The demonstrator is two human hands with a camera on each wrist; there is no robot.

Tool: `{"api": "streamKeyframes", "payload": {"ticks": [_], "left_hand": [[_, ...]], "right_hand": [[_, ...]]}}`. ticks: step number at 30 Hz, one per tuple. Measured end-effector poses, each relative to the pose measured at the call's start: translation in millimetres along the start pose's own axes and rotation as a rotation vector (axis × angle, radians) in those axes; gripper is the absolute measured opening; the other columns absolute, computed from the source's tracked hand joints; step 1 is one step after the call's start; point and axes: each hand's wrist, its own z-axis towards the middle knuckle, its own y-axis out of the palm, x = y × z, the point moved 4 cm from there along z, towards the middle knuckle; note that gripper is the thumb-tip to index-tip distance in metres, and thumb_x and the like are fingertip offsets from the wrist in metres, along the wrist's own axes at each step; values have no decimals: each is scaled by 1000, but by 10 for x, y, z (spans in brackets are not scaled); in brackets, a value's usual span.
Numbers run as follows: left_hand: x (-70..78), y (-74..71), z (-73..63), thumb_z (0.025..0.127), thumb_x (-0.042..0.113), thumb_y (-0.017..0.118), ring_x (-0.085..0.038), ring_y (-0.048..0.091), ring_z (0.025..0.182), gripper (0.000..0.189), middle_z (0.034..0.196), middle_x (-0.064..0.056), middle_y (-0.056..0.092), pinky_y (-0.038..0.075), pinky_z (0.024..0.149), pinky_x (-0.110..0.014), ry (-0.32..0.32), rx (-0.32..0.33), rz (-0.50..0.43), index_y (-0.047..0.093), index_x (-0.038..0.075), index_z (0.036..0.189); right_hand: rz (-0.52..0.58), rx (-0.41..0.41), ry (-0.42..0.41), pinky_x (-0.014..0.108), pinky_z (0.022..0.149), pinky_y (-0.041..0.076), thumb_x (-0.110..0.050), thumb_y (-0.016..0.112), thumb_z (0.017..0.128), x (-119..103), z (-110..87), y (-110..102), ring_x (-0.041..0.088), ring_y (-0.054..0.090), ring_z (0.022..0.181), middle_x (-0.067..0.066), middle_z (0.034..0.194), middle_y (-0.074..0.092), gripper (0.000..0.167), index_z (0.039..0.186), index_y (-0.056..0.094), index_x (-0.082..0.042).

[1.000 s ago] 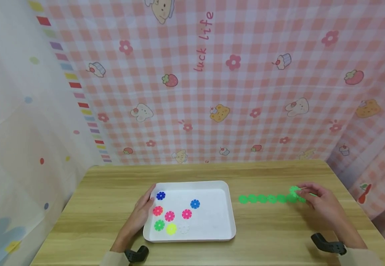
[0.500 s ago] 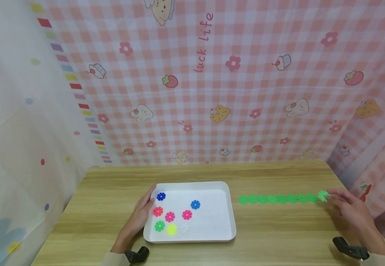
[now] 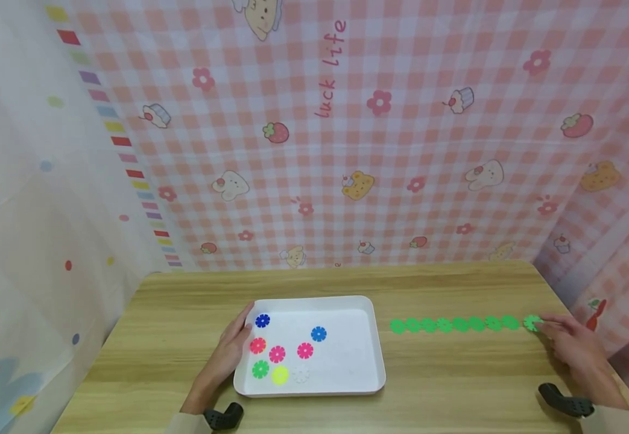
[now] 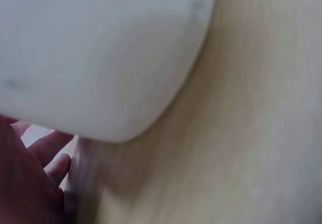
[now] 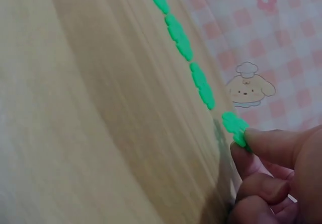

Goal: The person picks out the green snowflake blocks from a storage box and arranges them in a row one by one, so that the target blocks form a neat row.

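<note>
My right hand (image 3: 577,343) pinches a green notched snowflake disc (image 3: 532,323) between thumb and fingertips, just past the right end of a row of green snowflake discs (image 3: 459,325). A small gap separates the held disc (image 5: 234,127) from the last one in the row, as the right wrist view also shows. At the left edge of a white tray (image 3: 347,386), my left hand (image 3: 228,349) grips the rim, thumb at the edge and fingers along the outside. The left wrist view has the tray blurred, with fingers (image 4: 48,148) beside its wall.
Inside the tray lie a dark blue disc (image 3: 262,320), a lighter blue disc (image 3: 318,334), several pink-red discs (image 3: 277,354), a green disc (image 3: 260,369), a yellow disc (image 3: 280,375) and a whitish disc (image 3: 301,374). Behind the wooden table (image 3: 444,392) hangs a checked curtain (image 3: 401,144).
My right hand has moved right along the row, leaving more green discs uncovered, and now holds its disc slightly lower at the end. My left hand and the tray stay put.
</note>
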Motion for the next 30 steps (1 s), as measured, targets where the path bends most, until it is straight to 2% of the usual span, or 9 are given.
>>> {"api": "streamKeyframes", "payload": {"ticks": [1, 5, 8, 12, 16, 30], "left_hand": [[1, -2, 0, 109, 27, 29, -34, 4, 153, 51, 167, -6, 11, -1, 118, -62, 0, 0, 2, 20, 28, 159], [0, -12, 1, 109, 28, 29, -34, 4, 153, 51, 167, -6, 11, -1, 118, -63, -3, 1, 5, 20, 29, 159], [-1, -17, 1, 109, 30, 29, -34, 4, 153, 51, 167, -6, 11, -1, 118, -63, -7, 4, 6, 20, 29, 159], [0, -17, -4, 109, 30, 29, -34, 3, 153, 51, 167, -5, 10, -1, 118, -62, -6, 1, 10, 20, 29, 159], [0, -19, -6, 109, 30, 29, -34, 3, 153, 51, 167, -5, 11, -1, 118, -62, 2, 6, 16, 20, 28, 159], [4, -3, 1, 109, 26, 28, -34, 4, 153, 51, 167, -7, 10, -1, 118, -62, 10, 0, 19, 19, 25, 160]], "right_hand": [[-36, 21, -4, 23, 54, 44, -35, 62, 97, -8, 8, 6, 0, 49, 64, -29, 73, 55, 3, 98, 64, -33], [-128, 80, -16, 15, 62, 42, -38, 63, 96, -47, 26, 35, -14, 47, 70, -38, 73, 51, 38, 115, 65, -5], [-126, 129, -21, 12, 62, 41, -32, 65, 96, -69, 23, 64, -18, 46, 68, -39, 70, 49, 44, 119, 61, 4], [-112, 193, -14, 11, 60, 40, -26, 66, 94, -88, 5, 90, -18, 46, 64, -38, 65, 48, 32, 110, 63, 1], [-89, 231, 10, 11, 62, 39, -27, 69, 92, -86, -2, 101, -18, 45, 63, -38, 62, 47, 23, 101, 64, -6], [-145, 305, 52, 17, 56, 39, -30, 69, 90, -52, -11, 109, -11, 44, 56, -33, 59, 44, 33, 103, 63, -1]]}}
